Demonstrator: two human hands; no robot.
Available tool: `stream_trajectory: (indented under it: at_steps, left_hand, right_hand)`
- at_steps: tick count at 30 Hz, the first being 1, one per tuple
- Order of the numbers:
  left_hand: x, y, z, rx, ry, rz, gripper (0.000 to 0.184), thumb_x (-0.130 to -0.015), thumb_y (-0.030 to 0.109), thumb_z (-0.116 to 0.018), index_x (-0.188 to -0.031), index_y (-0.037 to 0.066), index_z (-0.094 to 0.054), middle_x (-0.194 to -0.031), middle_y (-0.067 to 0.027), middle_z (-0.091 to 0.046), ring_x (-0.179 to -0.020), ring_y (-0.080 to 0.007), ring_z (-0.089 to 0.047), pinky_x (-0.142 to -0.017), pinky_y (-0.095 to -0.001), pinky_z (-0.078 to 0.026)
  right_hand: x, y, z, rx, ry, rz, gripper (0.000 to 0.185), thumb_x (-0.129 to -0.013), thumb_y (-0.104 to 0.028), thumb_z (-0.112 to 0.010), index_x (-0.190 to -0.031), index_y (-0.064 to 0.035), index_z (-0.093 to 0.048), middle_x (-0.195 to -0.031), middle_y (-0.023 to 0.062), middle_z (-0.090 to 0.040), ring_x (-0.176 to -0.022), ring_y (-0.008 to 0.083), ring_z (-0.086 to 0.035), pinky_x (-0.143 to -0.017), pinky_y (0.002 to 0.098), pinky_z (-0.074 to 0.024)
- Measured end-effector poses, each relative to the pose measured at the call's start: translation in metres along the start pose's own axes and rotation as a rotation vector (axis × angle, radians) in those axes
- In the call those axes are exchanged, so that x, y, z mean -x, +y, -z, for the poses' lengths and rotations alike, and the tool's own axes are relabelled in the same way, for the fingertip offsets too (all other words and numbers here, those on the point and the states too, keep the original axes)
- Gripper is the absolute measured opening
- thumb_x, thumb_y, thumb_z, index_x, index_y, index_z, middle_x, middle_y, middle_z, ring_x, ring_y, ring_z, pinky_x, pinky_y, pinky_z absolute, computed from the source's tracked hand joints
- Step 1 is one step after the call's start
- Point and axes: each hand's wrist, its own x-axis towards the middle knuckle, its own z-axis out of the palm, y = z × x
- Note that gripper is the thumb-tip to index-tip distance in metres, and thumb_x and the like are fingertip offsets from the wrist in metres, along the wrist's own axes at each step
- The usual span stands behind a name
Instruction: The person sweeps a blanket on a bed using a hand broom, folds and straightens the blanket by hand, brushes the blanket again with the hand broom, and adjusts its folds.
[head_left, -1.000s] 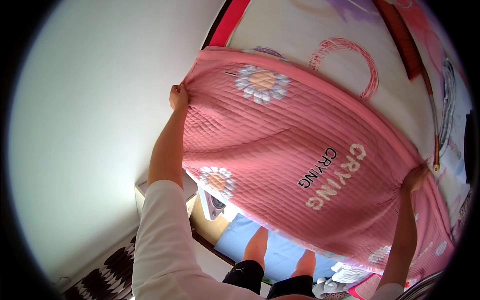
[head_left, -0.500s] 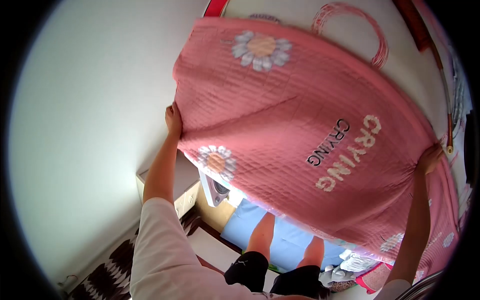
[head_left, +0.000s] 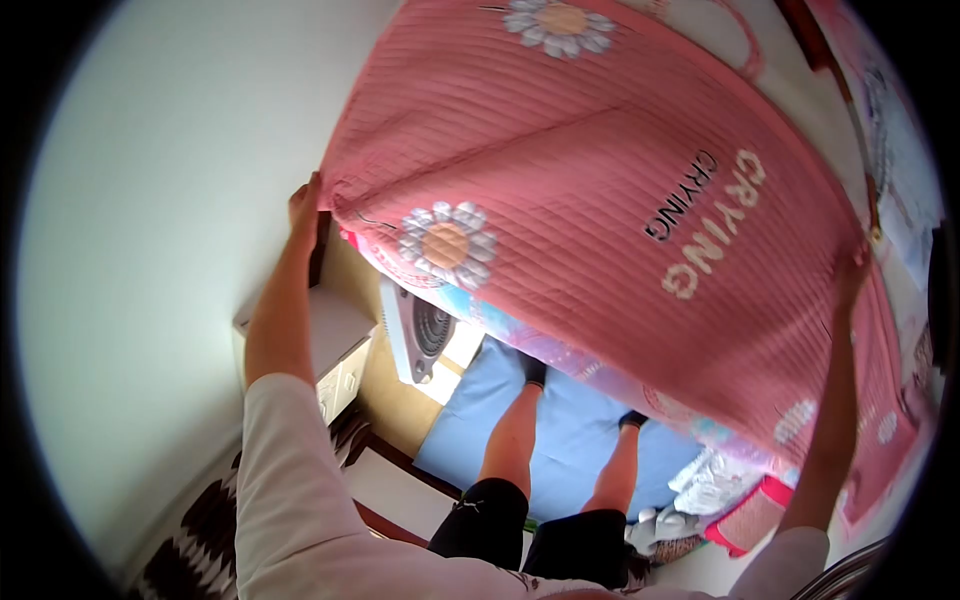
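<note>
A pink quilted bedspread [head_left: 580, 200] with white daisies and the word CRYING on it is spread out in front of me. At its left edge, close to the wall, my left hand [head_left: 304, 203] is closed on the fabric. My right hand [head_left: 850, 275] grips the bedspread near its right side, and creases run out from both grips. Under the near edge shows a patterned bed cover [head_left: 570, 365] in pastel blue and purple. The fingertips of both hands are partly hidden.
A pale wall [head_left: 170, 200] rises on the left. Below stand a white cabinet [head_left: 340, 385] and a grey fan [head_left: 420, 325]. My feet are on a blue mat [head_left: 560, 440]. White cloths [head_left: 720, 480] and a pink-edged item [head_left: 750, 515] lie at lower right. A brown-handled stick [head_left: 805, 35] lies at upper right.
The bedspread has shifted within the view, its left part swinging up and away. Both hands now appear higher, the left one further left. More of the fan, mat and patterned cover shows.
</note>
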Motion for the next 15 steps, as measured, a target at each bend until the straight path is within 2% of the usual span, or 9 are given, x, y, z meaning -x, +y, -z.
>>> stream_trajectory:
  at_steps: [2,3,4,6,9,11,13,15]
  left_hand:
    - [-0.021,-0.029,0.018,-0.113,-0.109,-0.06,0.047,-0.093,0.05,-0.067,-0.074,0.007,-0.064,-0.068,0.005,-0.049,-0.066,-0.0086,-0.04,-0.058,-0.0309,-0.035]
    - [-0.052,-0.056,0.025,-0.133,-0.087,-0.188,0.046,-0.094,0.048,-0.067,-0.069,0.01,-0.058,-0.065,0.0065,-0.043,-0.065,-0.0075,-0.036,-0.056,-0.0301,-0.031]
    - [-0.055,-0.035,0.032,-0.181,0.006,-0.183,0.047,-0.096,0.046,-0.066,-0.067,0.01,-0.054,-0.064,0.0071,-0.039,-0.064,-0.0068,-0.034,-0.056,-0.0288,-0.03]
    - [-0.062,0.005,0.047,-0.13,-0.053,-0.228,0.043,-0.098,0.042,-0.063,-0.072,0.009,-0.056,-0.064,0.0069,-0.04,-0.064,-0.0067,-0.034,-0.056,-0.0277,-0.031]
    - [-0.059,0.029,0.052,-0.267,-0.067,-0.343,0.044,-0.099,0.041,-0.061,-0.073,0.007,-0.057,-0.062,0.0041,-0.044,-0.061,-0.0075,-0.038,-0.052,-0.0301,-0.033]
    - [-0.068,0.008,0.043,-0.528,-0.088,-0.4,0.045,-0.098,0.042,-0.059,-0.078,0.002,-0.058,-0.066,-0.006,-0.054,-0.064,-0.014,-0.047,-0.06,-0.0341,-0.041]
    - [-0.054,-0.006,0.026,-0.589,-0.1,-0.364,0.044,-0.099,0.042,-0.056,-0.084,0.001,-0.059,-0.076,-0.0168,-0.063,-0.071,-0.0278,-0.059,-0.068,-0.0421,-0.047]
    - [-0.062,-0.036,0.008,-0.63,-0.053,-0.343,0.046,-0.098,0.045,-0.055,-0.088,0.0,-0.062,-0.083,-0.0215,-0.067,-0.079,-0.0379,-0.064,-0.072,-0.0474,-0.048]
  right_hand:
    - [0.063,-0.141,0.039,-0.033,-0.044,-0.014,0.052,-0.101,-0.023,-0.056,-0.144,0.0016,-0.039,-0.133,0.0189,-0.054,-0.118,0.0274,-0.055,-0.095,0.0381,-0.0484]
    - [0.092,-0.192,0.054,-0.052,-0.084,-0.011,0.054,-0.102,-0.023,-0.053,-0.148,0.0,-0.035,-0.136,0.0165,-0.052,-0.119,0.0243,-0.053,-0.093,0.0355,-0.0487]
    - [0.12,-0.236,0.067,-0.068,-0.133,-0.015,0.056,-0.104,-0.022,-0.051,-0.152,-0.0015,-0.031,-0.139,0.014,-0.05,-0.121,0.0212,-0.051,-0.092,0.033,-0.0489]
    - [0.167,-0.269,0.082,-0.095,-0.238,0.001,0.059,-0.103,-0.027,-0.051,-0.151,0.0016,-0.032,-0.154,0.0206,-0.037,-0.143,0.0364,-0.034,-0.118,0.0452,-0.0273]
    - [0.202,-0.303,0.094,-0.184,-0.276,-0.2,0.056,-0.102,-0.023,-0.051,-0.15,0.0013,-0.034,-0.154,0.0223,-0.037,-0.143,0.0379,-0.035,-0.118,0.0463,-0.028]
    - [0.213,-0.315,0.094,-0.062,-0.254,-0.125,0.054,-0.101,-0.021,-0.052,-0.148,0.0016,-0.037,-0.153,0.0238,-0.037,-0.142,0.0407,-0.036,-0.117,0.0478,-0.0295]
    - [0.214,-0.323,0.085,-0.023,-0.217,-0.132,0.052,-0.1,-0.02,-0.052,-0.146,0.0021,-0.039,-0.152,0.0249,-0.038,-0.14,0.0424,-0.037,-0.115,0.0489,-0.0316]
    - [0.215,-0.315,0.064,0.093,-0.096,-0.147,0.052,-0.1,-0.02,-0.051,-0.146,0.0015,-0.039,-0.152,0.0244,-0.038,-0.141,0.0432,-0.037,-0.115,0.0475,-0.0324]
